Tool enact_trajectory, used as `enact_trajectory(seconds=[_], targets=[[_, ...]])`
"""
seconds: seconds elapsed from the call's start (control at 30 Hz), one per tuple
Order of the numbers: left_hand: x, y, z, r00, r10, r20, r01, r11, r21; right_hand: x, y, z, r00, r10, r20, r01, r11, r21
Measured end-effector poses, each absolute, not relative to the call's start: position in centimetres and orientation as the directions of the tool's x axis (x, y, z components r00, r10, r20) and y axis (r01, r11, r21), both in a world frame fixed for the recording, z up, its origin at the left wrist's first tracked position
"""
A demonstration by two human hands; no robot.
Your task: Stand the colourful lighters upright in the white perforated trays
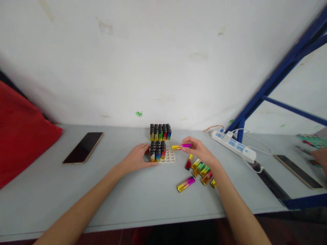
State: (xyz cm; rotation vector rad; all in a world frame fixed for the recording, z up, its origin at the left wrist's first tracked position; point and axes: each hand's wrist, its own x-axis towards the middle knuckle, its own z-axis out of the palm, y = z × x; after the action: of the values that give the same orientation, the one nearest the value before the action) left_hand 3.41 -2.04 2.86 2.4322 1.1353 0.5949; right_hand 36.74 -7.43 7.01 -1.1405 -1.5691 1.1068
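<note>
My right hand (pixel 198 149) pinches a yellow and purple lighter (pixel 176 147), held nearly level just above the right part of a white tray (pixel 170 157) with round-edged slots. Several black-topped lighters (pixel 158 151) stand upright in the tray's left part. My left hand (pixel 138 157) is curled round the tray's left side, thumb along the front and fingers behind; some fingertips are hidden by the lighters. Below my right hand, several shiny lighters (pixel 201 168) lie loose on the table, and one yellow and purple lighter (pixel 186 184) lies apart, nearer the front.
Behind the tray stands a block of upright lighters (pixel 160 132). A phone (pixel 83 148) and a red cloth-like item (pixel 22 132) are at left. On the right are a white power strip (pixel 233 144), a blue metal frame (pixel 268 85), another phone (pixel 297 172) and another person's hand (pixel 320 158).
</note>
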Motion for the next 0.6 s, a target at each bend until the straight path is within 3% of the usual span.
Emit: enact_trajectory(seconds=[0.17, 0.37, 0.6], targets=[[3.3, -2.0, 2.8, 0.580, 0.788, 0.208, 0.627, -0.595, 0.503, 33.6, -5.3, 6.9, -0.011, 0.986, 0.164, -0.054, 0.163, -0.985], [3.2, -2.0, 2.6, 0.576, 0.790, 0.209, 0.630, -0.592, 0.502, 30.6, -5.1, 4.0, -0.043, 0.983, 0.181, -0.033, 0.179, -0.983], [3.0, -1.8, 2.2, 0.583, 0.788, 0.199, 0.624, -0.590, 0.511, 29.5, -6.0, 2.6, -0.032, 0.998, 0.054, -0.084, 0.051, -0.995]])
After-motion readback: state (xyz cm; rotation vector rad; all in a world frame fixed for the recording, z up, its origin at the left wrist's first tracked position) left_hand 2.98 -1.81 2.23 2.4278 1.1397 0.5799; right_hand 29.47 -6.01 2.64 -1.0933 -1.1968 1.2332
